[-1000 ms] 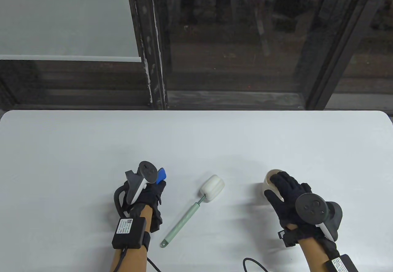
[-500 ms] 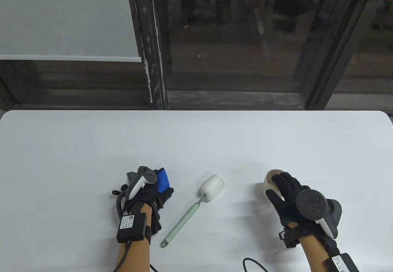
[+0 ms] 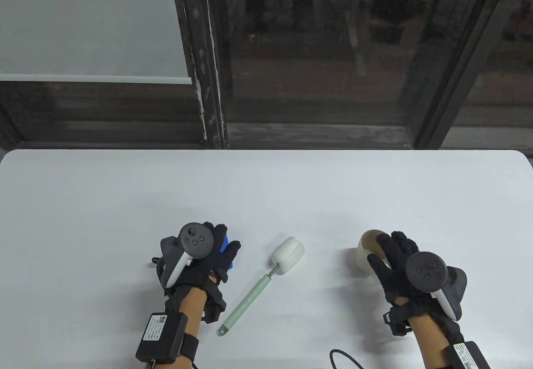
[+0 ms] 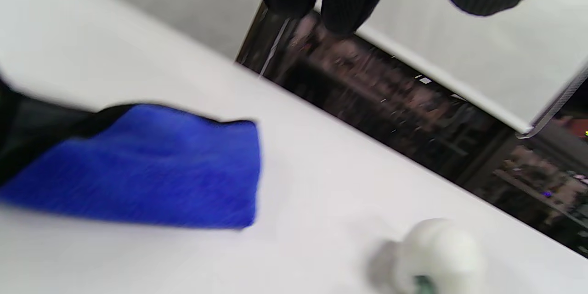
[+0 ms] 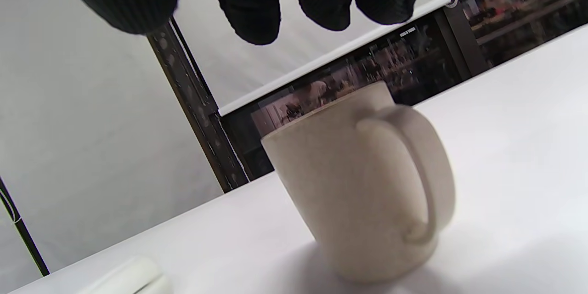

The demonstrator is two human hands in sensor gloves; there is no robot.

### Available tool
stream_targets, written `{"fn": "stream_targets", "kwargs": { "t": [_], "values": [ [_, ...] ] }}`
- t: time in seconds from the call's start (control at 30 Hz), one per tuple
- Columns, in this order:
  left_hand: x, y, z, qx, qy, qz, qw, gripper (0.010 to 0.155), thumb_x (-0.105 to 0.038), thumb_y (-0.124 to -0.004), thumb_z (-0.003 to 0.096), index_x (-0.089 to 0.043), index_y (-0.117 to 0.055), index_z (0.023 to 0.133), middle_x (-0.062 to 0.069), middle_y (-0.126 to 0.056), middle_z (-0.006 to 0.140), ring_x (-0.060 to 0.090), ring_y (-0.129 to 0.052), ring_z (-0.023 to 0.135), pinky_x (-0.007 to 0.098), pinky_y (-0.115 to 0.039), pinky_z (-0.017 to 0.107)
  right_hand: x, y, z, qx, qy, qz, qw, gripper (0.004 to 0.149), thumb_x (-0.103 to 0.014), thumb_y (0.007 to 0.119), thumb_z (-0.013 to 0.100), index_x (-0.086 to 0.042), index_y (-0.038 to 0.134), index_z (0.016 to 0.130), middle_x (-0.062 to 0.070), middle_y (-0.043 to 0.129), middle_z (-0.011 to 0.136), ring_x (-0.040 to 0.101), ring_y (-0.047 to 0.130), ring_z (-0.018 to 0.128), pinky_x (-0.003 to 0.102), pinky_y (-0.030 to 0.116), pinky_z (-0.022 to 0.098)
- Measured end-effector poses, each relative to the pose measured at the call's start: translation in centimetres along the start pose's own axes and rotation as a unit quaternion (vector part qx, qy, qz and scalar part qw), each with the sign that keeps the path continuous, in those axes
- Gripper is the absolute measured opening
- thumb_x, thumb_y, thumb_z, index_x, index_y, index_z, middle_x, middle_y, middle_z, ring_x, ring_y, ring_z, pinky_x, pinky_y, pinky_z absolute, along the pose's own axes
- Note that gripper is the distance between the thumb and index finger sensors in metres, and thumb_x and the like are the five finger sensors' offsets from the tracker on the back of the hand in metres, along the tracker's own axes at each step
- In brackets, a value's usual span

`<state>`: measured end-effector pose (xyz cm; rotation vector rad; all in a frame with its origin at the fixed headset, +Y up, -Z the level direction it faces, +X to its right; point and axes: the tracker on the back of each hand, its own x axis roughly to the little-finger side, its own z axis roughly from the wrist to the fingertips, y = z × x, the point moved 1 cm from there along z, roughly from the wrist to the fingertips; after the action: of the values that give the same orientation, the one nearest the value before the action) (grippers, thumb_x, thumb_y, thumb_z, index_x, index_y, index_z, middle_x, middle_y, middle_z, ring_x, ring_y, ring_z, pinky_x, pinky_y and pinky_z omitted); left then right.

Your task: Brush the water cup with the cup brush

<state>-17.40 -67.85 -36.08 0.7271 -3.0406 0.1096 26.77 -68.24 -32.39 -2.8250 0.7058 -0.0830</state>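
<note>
The cup brush lies flat on the white table, its white sponge head pointing away and its pale green handle slanting toward the front left. The beige mug stands upright at the right, handle toward my wrist. My right hand hovers over the mug's near side, fingers spread above the rim and not touching it. My left hand is palm down and open over a blue cloth, left of the brush. The cloth lies on the table.
A window frame and roller blinds stand behind the table's far edge. A black cable loops at the front edge near my right forearm. The brush head also shows in the left wrist view.
My left hand has turned palm down and its fingers have spread over the blue cloth. My right hand has shifted slightly right over the mug. The brush and mug have not moved.
</note>
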Motion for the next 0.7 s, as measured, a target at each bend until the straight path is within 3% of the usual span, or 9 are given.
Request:
{"fn": "stream_targets", "kwargs": {
  "t": [0.17, 0.27, 0.33, 0.7],
  "values": [
    [-3.5, 0.0, -3.8, -0.032, -0.063, 0.025, 0.997, 0.074, -0.069, -0.068, 0.0423, -0.038, -0.058, 0.109, 0.002, -0.047, 0.123, 0.032, -0.035, 0.116, 0.06, -0.028, 0.082, -0.9, -0.3, -0.5, 0.009, -0.021, -0.002, 1.0, 0.065, -0.063, 0.067, 0.047, -0.033, 0.062, 0.105, 0.009, 0.058, 0.108, 0.04, 0.061, 0.102, 0.066, 0.05, 0.066],
    [-4.1, -0.3, -5.1, -0.049, -0.086, 0.044, 0.994, 0.074, -0.069, -0.068, 0.0425, -0.039, -0.057, 0.109, 0.002, -0.048, 0.123, 0.032, -0.036, 0.116, 0.06, -0.028, 0.082, -1.5, -0.3, -0.8, 0.018, -0.032, -0.015, 0.999, 0.063, -0.063, 0.068, 0.047, -0.034, 0.063, 0.104, 0.009, 0.059, 0.107, 0.041, 0.063, 0.101, 0.066, 0.052, 0.065],
    [-4.1, -0.5, -5.3, -0.058, -0.09, 0.044, 0.993, 0.072, -0.068, -0.069, 0.0422, -0.037, -0.065, 0.107, 0.003, -0.054, 0.121, 0.033, -0.042, 0.115, 0.06, -0.031, 0.082, -1.7, -0.2, -0.9, 0.012, -0.036, -0.015, 0.999, 0.064, -0.063, 0.068, 0.047, -0.033, 0.063, 0.104, 0.009, 0.059, 0.108, 0.041, 0.063, 0.101, 0.066, 0.051, 0.065],
    [-3.8, -3.0, -4.2, 0.016, -0.085, 0.045, 0.995, 0.073, -0.068, -0.069, 0.0426, -0.038, -0.061, 0.108, 0.003, -0.054, 0.121, 0.033, -0.043, 0.114, 0.059, -0.033, 0.082, -3.6, 0.0, -1.9, 0.005, -0.074, -0.021, 0.997, 0.065, -0.062, 0.068, 0.047, -0.03, 0.065, 0.104, 0.009, 0.063, 0.106, 0.039, 0.067, 0.1, 0.066, 0.052, 0.065]
  ]
}}
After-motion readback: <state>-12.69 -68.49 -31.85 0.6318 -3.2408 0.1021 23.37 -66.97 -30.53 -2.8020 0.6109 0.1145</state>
